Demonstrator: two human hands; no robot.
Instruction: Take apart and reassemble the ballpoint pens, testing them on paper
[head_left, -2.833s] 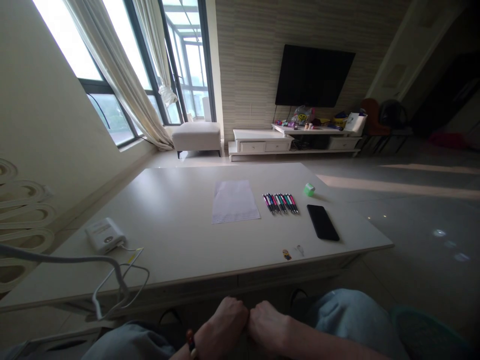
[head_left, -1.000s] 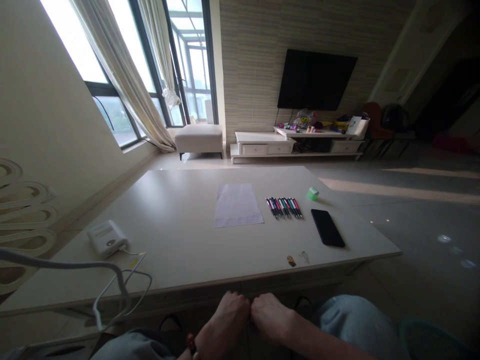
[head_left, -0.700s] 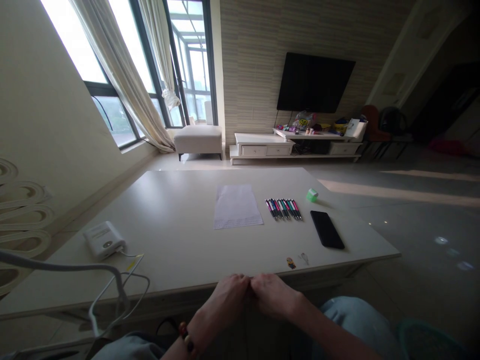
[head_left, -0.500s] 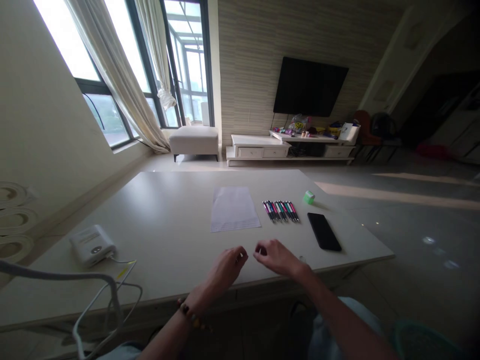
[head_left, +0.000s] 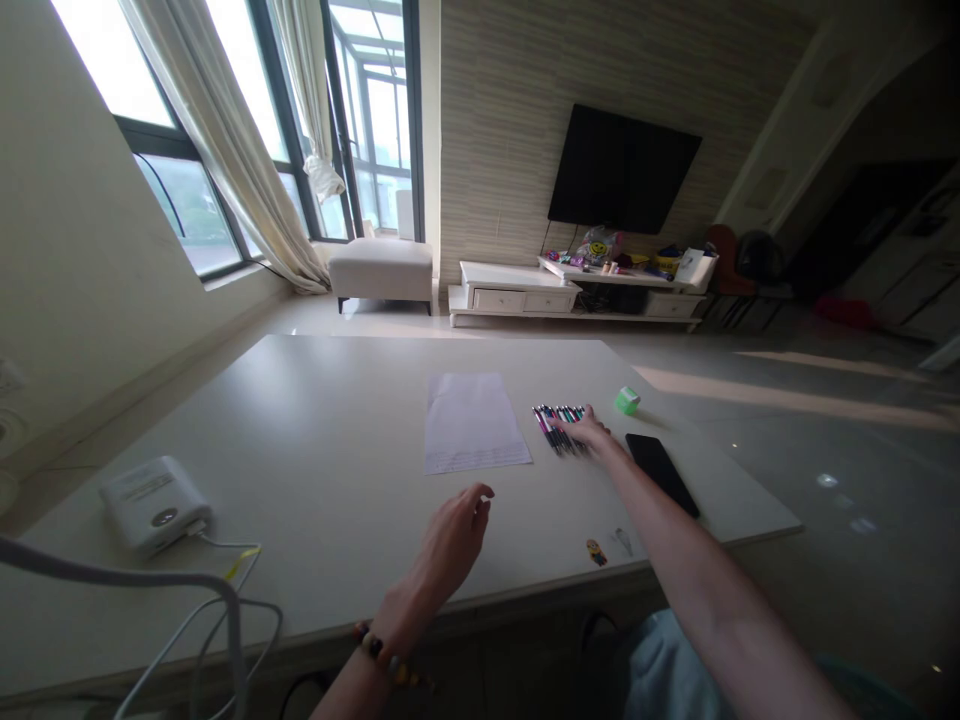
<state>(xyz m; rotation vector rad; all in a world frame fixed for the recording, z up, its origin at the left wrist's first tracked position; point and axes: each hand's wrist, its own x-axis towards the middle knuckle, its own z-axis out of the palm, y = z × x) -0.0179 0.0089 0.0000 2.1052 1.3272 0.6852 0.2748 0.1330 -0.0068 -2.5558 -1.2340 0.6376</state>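
A row of several pens (head_left: 553, 436) with coloured barrels and dark grips lies side by side to the right of a white sheet of paper (head_left: 474, 422). My right hand (head_left: 591, 430) is over the right part of this row, thumb apart from the fingers, covering some pens; it is slightly blurred, and contact is hard to judge. Below the paper, near the front of the table, my left hand (head_left: 454, 530) hovers with fingers loosely bent and apart, nothing visible in it. A beaded bracelet (head_left: 382, 655) circles the left wrist.
A black phone (head_left: 661, 474) and a small green-and-white cube (head_left: 628, 400) are on the right of the white table (head_left: 337, 430). By the front edge lie a small cartoon sticker (head_left: 596, 552) and a clear piece (head_left: 622, 541). A white charger (head_left: 155, 503) with cables stands left.
My right hand has moved forward and right from beside the left hand to the pens. The sticker near the front edge has come into view. My left hand has stayed nearly in place.
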